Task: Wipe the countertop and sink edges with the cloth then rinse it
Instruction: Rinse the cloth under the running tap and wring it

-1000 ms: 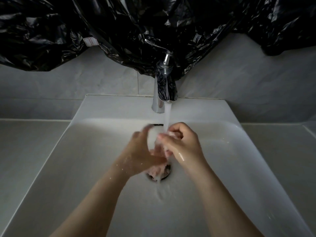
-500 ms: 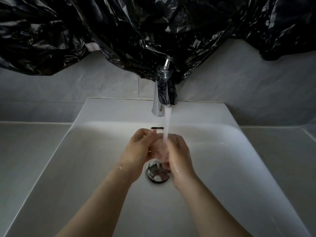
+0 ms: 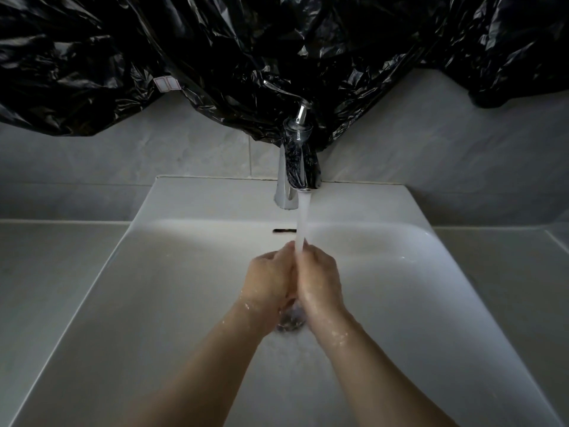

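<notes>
Over the middle of the white sink (image 3: 215,198), my left hand (image 3: 269,278) and my right hand (image 3: 320,282) are pressed together with fingers curled. The water stream (image 3: 302,223) from the chrome faucet (image 3: 297,161) falls right between their knuckles. The pinkish cloth is squeezed between the two hands and almost entirely hidden by them. Both wrists and forearms are wet with droplets. The drain (image 3: 291,323) shows just below the hands, with water running into it.
Grey countertop lies on the left (image 3: 55,272) and on the right (image 3: 508,272) of the sink. Black plastic sheeting (image 3: 246,57) hangs over the tiled wall behind the faucet, down to its lever. An overflow slot (image 3: 283,231) sits in the basin's back wall.
My hands have closed tighter around the cloth, so the pink cloth seen hanging over the drain a second ago is now hidden. The water keeps running.
</notes>
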Demonstrator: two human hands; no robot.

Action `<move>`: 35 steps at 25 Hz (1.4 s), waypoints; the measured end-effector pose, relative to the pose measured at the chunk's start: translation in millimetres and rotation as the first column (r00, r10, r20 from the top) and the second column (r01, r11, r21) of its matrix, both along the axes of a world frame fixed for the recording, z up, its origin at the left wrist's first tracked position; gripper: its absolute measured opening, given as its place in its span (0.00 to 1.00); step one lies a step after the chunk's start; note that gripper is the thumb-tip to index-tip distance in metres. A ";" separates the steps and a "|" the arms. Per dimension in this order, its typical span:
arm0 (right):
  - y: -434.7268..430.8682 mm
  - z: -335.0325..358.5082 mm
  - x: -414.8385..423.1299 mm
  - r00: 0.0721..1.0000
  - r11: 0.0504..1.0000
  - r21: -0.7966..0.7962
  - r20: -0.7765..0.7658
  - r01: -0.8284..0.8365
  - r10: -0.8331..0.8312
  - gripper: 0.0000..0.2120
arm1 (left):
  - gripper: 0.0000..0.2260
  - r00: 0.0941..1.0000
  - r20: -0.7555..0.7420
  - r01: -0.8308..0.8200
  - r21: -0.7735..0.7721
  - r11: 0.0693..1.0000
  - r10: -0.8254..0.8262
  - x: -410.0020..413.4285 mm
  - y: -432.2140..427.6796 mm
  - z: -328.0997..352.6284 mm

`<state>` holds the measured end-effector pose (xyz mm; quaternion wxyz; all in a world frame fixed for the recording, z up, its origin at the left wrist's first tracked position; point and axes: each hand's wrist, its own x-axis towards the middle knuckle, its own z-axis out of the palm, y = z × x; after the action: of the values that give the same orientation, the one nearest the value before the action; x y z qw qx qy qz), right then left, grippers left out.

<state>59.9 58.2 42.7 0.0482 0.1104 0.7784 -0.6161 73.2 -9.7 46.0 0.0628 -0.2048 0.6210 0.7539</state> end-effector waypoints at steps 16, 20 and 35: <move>30.5 8.1 1.7 0.900 0.836 -0.460 0.155 -0.299 0.406 0.13 | 0.15 0.960 -0.173 0.211 -0.063 0.976 -0.218 3.1 -36.3 8.5; 33.8 -16.5 -10.0 0.979 0.988 -0.150 0.191 -0.037 0.065 0.08 | 0.07 0.936 -0.240 -0.036 -0.795 0.606 -0.259 4.7 -42.5 15.3; 29.6 -4.4 -7.6 0.994 0.853 -0.511 -0.024 -0.106 0.109 0.10 | 0.05 0.994 -0.085 0.079 0.100 0.992 -0.071 1.9 -25.7 2.9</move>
<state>52.3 87.8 38.3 0.1121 0.0518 0.5917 -0.7967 75.1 -35.4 48.9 0.0763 -0.1468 0.5905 0.7899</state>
